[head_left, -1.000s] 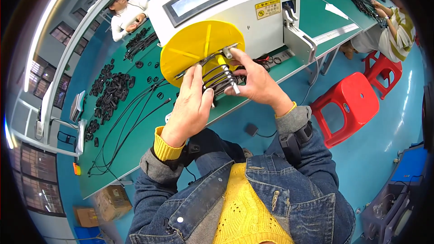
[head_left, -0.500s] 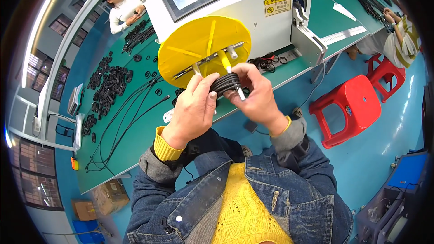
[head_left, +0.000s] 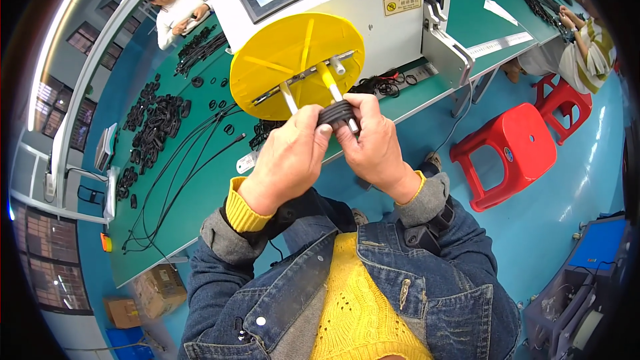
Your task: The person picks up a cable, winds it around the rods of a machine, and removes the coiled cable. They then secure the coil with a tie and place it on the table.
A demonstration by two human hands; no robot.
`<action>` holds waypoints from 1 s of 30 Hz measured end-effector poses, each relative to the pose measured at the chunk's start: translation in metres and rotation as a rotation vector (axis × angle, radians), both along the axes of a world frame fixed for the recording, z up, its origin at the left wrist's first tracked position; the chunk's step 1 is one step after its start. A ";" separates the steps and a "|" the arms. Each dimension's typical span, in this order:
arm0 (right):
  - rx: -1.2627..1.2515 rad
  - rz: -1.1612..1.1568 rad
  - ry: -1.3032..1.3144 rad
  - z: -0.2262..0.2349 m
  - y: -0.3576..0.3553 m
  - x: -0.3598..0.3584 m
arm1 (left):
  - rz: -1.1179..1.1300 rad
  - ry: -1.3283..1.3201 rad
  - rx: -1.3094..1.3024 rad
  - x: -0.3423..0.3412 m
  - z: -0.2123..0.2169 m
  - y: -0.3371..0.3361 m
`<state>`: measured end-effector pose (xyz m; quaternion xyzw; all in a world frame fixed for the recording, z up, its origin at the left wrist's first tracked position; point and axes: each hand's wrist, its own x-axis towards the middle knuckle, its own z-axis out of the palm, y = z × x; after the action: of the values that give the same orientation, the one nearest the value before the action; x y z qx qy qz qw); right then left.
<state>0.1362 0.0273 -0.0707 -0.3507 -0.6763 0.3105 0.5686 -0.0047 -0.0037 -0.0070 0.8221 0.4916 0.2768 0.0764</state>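
A small coil of black cable sits near the outer end of a metal peg that has a yellow sleeve at its base. My left hand pinches the coil's left side between thumb and fingers. On the other side, my right hand grips it, thumb below and fingers over the top. The peg's bare tip shows just under the coil. Behind my hands stands the yellow disc of a white machine, with a second metal peg left of the coil.
Black cable coils lie heaped on the green table, with long loose cables nearer me. Red stools stand at right. One person is at far left, another at far right. Cardboard boxes sit below the table.
My right hand has closed in toward my left, its fingers now pressed on the coil. The coil looks more bunched together around the peg. The whole view has shifted slightly.
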 end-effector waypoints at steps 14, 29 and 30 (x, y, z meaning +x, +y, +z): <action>0.056 0.146 -0.396 -0.085 -0.051 0.008 | -0.424 -0.068 -0.073 -0.032 -0.092 -0.043; 0.049 0.264 -0.625 -0.135 -0.040 -0.004 | 0.176 -0.737 -1.457 -0.011 -0.112 -0.035; 0.053 0.299 -0.632 -0.139 -0.038 -0.002 | 0.194 -0.708 -1.496 -0.009 -0.115 -0.034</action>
<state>0.1345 -0.0107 -0.2100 -0.3119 -0.8704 0.2489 0.2884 -0.0134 -0.0373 -0.1218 0.3724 0.5613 0.1247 0.7285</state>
